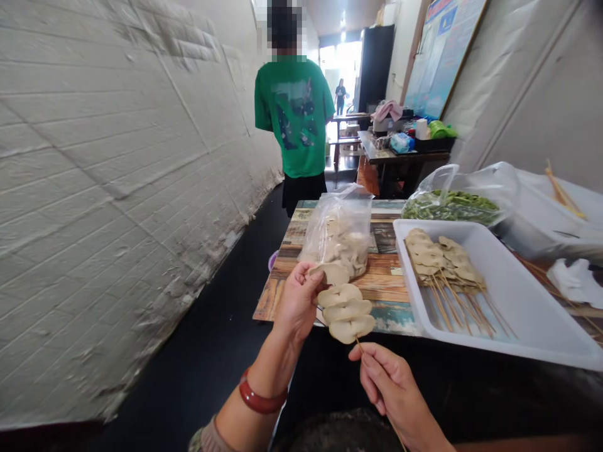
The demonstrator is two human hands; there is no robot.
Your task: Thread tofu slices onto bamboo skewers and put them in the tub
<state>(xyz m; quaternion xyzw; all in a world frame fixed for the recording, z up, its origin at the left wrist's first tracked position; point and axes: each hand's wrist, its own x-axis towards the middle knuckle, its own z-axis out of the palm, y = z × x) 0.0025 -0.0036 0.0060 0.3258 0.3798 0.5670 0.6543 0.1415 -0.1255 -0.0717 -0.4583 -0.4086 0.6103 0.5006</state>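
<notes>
My right hand [389, 383] pinches a thin wooden skewer [358, 345] below a row of pale beige, round, flat slices [348, 309] threaded on it. My left hand [300, 298], with a reddish-brown bangle on its wrist, is closed on another such slice [333, 274] at the top end of the skewer. Whether the skewer's tip has gone through that slice I cannot tell. Just beyond my left hand stands a clear plastic bag [339, 226] holding more slices. To the right, a white plastic tub [532, 301] contains several filled skewers [443, 260] with their sticks toward me.
The wood-patterned table [277, 285] lies before me. Behind the tub is a clear bag of green vegetables [452, 207]; white tissue [577, 282] lies at right. A person in a green shirt [301, 113] stands beyond the table. A white brick-patterned wall [117, 188] runs along the left.
</notes>
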